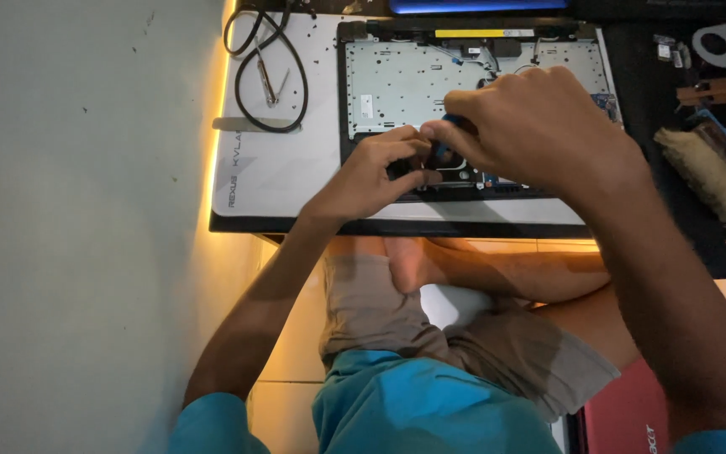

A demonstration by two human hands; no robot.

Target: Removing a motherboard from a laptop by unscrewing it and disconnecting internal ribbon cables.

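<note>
Head: right hand [539, 126] pinches, seemingly, blue tool [442, 151].

We see a pale wall [77, 210] at left, warm yellow light [216, 151] glowing along the low tabletop's [296, 223] edge, and light floor tiles [296, 336] beneath.

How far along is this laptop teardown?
Done: the laptop shell lies open with its metal plate bared, and a fan with its copper pipe sits out on the right. In hand: the left hand steadies near the front edge while the right hand pinches something blue. Left: cables and small parts still sit inside.
</note>
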